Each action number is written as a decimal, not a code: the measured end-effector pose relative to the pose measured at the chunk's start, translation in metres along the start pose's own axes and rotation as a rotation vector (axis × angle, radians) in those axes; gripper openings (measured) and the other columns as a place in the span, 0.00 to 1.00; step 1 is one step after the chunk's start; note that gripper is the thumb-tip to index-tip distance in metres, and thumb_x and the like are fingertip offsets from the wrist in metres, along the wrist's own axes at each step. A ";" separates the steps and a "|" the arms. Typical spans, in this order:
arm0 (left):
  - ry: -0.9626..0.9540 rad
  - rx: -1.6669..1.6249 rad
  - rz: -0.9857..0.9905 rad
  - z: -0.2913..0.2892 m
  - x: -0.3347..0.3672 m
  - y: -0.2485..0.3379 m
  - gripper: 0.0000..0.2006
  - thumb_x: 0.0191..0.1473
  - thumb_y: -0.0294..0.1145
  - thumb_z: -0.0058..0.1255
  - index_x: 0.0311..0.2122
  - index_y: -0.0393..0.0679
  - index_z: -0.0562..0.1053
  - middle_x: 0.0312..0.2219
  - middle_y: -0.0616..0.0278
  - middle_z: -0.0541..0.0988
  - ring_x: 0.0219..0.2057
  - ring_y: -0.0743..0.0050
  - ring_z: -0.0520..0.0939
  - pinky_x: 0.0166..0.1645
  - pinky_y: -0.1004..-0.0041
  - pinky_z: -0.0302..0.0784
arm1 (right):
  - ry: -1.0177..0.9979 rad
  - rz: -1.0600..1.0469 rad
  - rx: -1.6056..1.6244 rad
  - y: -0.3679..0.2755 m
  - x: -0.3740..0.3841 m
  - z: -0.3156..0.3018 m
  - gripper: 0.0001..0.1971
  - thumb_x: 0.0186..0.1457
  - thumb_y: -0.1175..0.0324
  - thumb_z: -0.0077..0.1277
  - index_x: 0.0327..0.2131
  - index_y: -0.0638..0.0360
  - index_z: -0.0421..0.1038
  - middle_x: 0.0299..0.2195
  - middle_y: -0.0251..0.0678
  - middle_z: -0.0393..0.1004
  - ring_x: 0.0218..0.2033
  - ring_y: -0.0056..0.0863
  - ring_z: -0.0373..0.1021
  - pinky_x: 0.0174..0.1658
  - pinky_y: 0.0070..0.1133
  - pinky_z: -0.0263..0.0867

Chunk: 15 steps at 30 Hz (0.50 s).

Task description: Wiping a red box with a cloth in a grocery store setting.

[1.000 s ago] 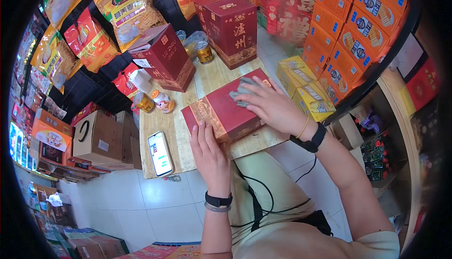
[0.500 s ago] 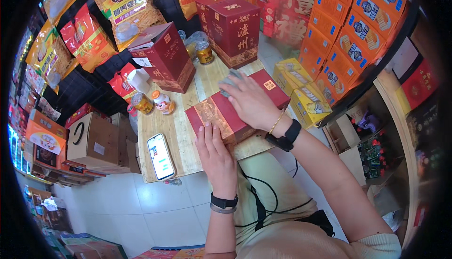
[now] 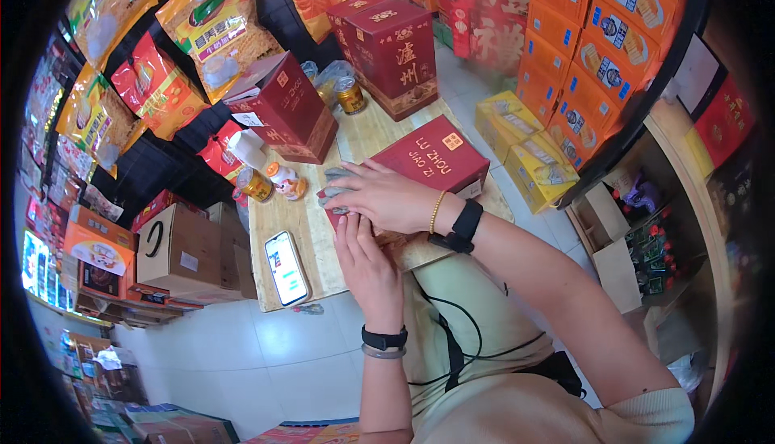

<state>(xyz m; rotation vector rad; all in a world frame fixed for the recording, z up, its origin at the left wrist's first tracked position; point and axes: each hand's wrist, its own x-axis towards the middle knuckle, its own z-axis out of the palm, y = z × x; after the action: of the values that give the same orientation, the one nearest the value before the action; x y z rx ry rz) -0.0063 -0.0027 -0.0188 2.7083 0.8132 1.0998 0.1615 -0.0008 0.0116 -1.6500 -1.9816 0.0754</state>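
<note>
Red box (image 3: 436,160) lies at centre of frame, long axis lower left to upper right. Right hand (image 3: 391,198) over grey cloth (image 3: 334,189) at lower-left end, cannot tell if clamped; left hand (image 3: 370,265) unclenched, touching near edge.

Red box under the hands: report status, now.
Right hand holding grey cloth over red box's left end. Left hand at its near edge. Box flat on table. Phone apart, to the left.

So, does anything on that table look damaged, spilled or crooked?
Nothing looks spilled. The left upright red box seems slightly odd: its top edge looks uneven, perhaps a loose flap, unlike the neater right upright red box.
</note>
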 end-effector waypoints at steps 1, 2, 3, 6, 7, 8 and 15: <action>-0.002 -0.006 -0.012 0.002 0.000 0.000 0.32 0.47 0.13 0.57 0.61 0.35 0.65 0.61 0.45 0.69 0.65 0.40 0.67 0.69 0.51 0.64 | 0.004 -0.018 0.023 0.002 -0.003 -0.001 0.21 0.65 0.65 0.49 0.61 0.44 0.72 0.68 0.38 0.63 0.73 0.51 0.51 0.74 0.43 0.49; -0.004 -0.001 -0.011 0.001 -0.001 0.000 0.32 0.47 0.13 0.57 0.61 0.35 0.65 0.61 0.45 0.69 0.65 0.40 0.67 0.69 0.51 0.64 | 0.007 -0.020 0.028 0.000 -0.007 -0.003 0.21 0.65 0.65 0.49 0.61 0.44 0.72 0.68 0.38 0.63 0.73 0.51 0.51 0.74 0.43 0.49; -0.001 0.000 -0.020 0.001 -0.001 0.000 0.33 0.47 0.14 0.58 0.61 0.35 0.65 0.61 0.45 0.69 0.65 0.41 0.67 0.69 0.52 0.64 | 0.032 -0.008 0.022 -0.003 -0.010 -0.004 0.21 0.65 0.66 0.48 0.61 0.44 0.72 0.67 0.38 0.63 0.73 0.51 0.51 0.74 0.42 0.49; -0.003 0.002 -0.032 0.000 0.000 0.002 0.33 0.47 0.13 0.57 0.61 0.36 0.65 0.62 0.46 0.69 0.66 0.41 0.67 0.70 0.52 0.65 | 0.074 0.032 -0.003 -0.006 -0.023 -0.009 0.21 0.64 0.70 0.48 0.60 0.45 0.72 0.67 0.38 0.64 0.73 0.51 0.52 0.74 0.41 0.50; -0.007 -0.001 -0.036 0.000 0.001 0.003 0.33 0.47 0.13 0.57 0.61 0.36 0.66 0.62 0.46 0.69 0.66 0.41 0.67 0.70 0.52 0.65 | 0.089 0.061 -0.026 -0.005 -0.029 -0.012 0.22 0.63 0.72 0.49 0.60 0.45 0.72 0.67 0.38 0.64 0.72 0.50 0.53 0.74 0.40 0.50; -0.010 -0.002 -0.033 0.001 0.002 0.003 0.33 0.47 0.13 0.57 0.61 0.36 0.66 0.62 0.46 0.69 0.66 0.41 0.67 0.70 0.52 0.65 | 0.092 0.065 -0.025 -0.002 -0.035 -0.016 0.22 0.63 0.72 0.49 0.60 0.45 0.72 0.67 0.38 0.64 0.72 0.50 0.53 0.74 0.40 0.50; -0.001 0.018 -0.043 -0.001 0.000 0.000 0.33 0.46 0.13 0.56 0.61 0.36 0.66 0.62 0.46 0.69 0.67 0.42 0.66 0.70 0.52 0.65 | 0.191 0.182 -0.269 0.021 -0.083 -0.061 0.23 0.60 0.75 0.50 0.59 0.46 0.72 0.63 0.40 0.69 0.69 0.51 0.59 0.70 0.40 0.56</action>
<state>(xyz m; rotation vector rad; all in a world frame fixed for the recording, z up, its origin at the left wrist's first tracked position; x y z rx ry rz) -0.0072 -0.0032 -0.0180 2.6924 0.8806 1.0878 0.2148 -0.0904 0.0239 -1.9253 -1.7539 -0.2829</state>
